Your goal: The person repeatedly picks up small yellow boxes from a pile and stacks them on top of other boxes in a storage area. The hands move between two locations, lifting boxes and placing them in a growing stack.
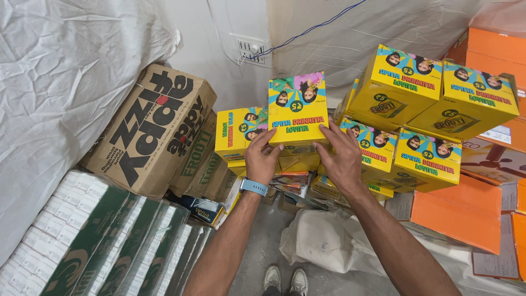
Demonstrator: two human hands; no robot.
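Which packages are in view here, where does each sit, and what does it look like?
Yellow carton: centre, held between left hand and right hand.
Yellow cartons: stacked right.
Brown carton: tilted, left.
Green-and-white packs: bottom left.
Orange boxes: right edge.

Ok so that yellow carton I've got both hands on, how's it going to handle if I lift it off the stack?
The yellow carton looks stiff: its edges are crisp and square, so it should keep its shape. Left hand and right hand grip its lower corners, which hints at some weight, though that is a guess. Its glossy printed faces may be a bit slippery, and perched on other cartons it could tip if pushed.
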